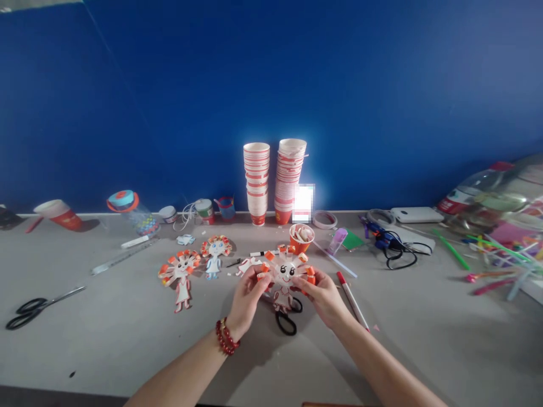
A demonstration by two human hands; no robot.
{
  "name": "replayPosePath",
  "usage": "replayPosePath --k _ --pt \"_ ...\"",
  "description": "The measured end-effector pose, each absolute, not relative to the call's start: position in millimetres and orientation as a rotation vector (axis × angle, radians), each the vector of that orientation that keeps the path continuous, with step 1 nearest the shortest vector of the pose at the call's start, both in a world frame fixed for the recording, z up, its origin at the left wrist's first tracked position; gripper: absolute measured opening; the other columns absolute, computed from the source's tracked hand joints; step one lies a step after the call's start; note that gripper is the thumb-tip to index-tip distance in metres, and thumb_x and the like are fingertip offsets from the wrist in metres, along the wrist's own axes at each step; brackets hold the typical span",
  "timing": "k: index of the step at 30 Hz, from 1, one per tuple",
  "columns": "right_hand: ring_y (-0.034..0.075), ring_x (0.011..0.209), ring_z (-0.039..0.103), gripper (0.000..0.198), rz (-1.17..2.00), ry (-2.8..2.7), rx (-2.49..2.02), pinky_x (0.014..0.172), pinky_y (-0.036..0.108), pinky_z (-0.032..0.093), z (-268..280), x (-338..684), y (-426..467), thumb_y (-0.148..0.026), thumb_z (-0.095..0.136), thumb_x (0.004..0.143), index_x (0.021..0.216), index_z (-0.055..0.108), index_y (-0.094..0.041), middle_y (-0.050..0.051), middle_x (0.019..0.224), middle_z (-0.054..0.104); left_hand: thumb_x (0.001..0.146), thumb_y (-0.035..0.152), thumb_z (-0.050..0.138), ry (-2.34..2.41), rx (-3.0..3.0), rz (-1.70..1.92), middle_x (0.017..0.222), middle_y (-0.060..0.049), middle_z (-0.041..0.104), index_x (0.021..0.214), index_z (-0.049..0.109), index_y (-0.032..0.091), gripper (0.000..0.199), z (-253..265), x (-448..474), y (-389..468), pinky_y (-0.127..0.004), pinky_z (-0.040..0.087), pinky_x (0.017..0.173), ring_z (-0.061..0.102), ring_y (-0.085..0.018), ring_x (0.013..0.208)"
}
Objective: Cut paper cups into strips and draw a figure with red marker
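Note:
Between my two hands I hold up a paper doll (285, 274) with a drawn smiling face and curled orange-and-white strips for hair. My left hand (248, 299), with red beads at the wrist, pinches the strips at its left edge. At the right edge my right hand (324, 297) does the same. Black-handled scissors (287, 324) lie on the table below the doll, partly hidden by it. To the left lie a red-trimmed paper doll (182, 282) and a blue-trimmed paper doll (215, 257). A red-capped marker (353, 301) rests beside my right hand.
Two tall stacks of paper cups (257, 181) stand against the blue wall. In front sits an orange cup (301, 239) filled with paper scraps. Another pair of scissors (42, 306) lies far left. A glue gun (384, 237), bottles (475, 189) and coloured straws (500, 260) are at right.

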State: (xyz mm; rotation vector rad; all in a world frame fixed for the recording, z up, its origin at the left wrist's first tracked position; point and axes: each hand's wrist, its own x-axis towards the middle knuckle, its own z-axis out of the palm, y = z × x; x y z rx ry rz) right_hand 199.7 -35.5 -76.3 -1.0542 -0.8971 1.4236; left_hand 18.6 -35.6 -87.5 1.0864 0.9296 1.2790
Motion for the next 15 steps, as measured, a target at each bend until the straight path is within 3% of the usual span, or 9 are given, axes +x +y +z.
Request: replayPosePath --k 2,6,12,15 --pt "0.017 0.062 0.062 0.035 1.416 -0.907 -1.067 0.063 0.029 0.052 -74.7 198.5 -35.9 -0.041 0.088 0.060 0.075 0.067 -0.018 0.001 0.069 0.068 0.082 0.043 0.067 0.928 1.036 1.295 0.094 -0.004 0.069 0.095 0.065 0.019 0.028 -89.1 19.2 -35.0 -0.029 0.048 0.081 0.063 -0.019 0.087" --pt "0.016 0.057 0.059 0.036 1.422 -0.937 -1.082 0.057 0.027 0.050 -74.2 196.9 -35.9 -0.043 0.088 0.058 0.072 0.066 -0.018 0.000 0.063 0.066 0.082 0.051 0.063 0.789 0.967 1.263 0.100 -0.006 0.069 0.105 0.062 0.020 0.039 -88.7 20.2 -35.9 -0.032 0.048 0.084 0.063 -0.021 0.092" --pt "0.016 0.063 0.061 0.035 1.428 -0.945 -1.085 0.060 0.026 0.050 -79.0 199.3 -35.2 -0.041 0.086 0.062 0.081 0.070 -0.016 0.003 0.073 0.071 0.078 0.038 0.072 0.901 1.046 1.214 0.085 -0.002 0.064 0.096 0.062 0.018 0.029 -87.8 20.1 -34.8 -0.026 0.047 0.076 0.059 -0.015 0.078" --pt "0.016 0.062 0.061 0.036 1.415 -0.939 -1.107 0.059 0.027 0.050 -80.1 200.5 -34.9 -0.041 0.087 0.062 0.083 0.070 -0.016 0.003 0.073 0.071 0.078 0.038 0.071 0.900 1.093 1.206 0.094 -0.005 0.065 0.102 0.062 0.017 0.033 -87.1 19.2 -35.5 -0.029 0.047 0.083 0.060 -0.018 0.088"
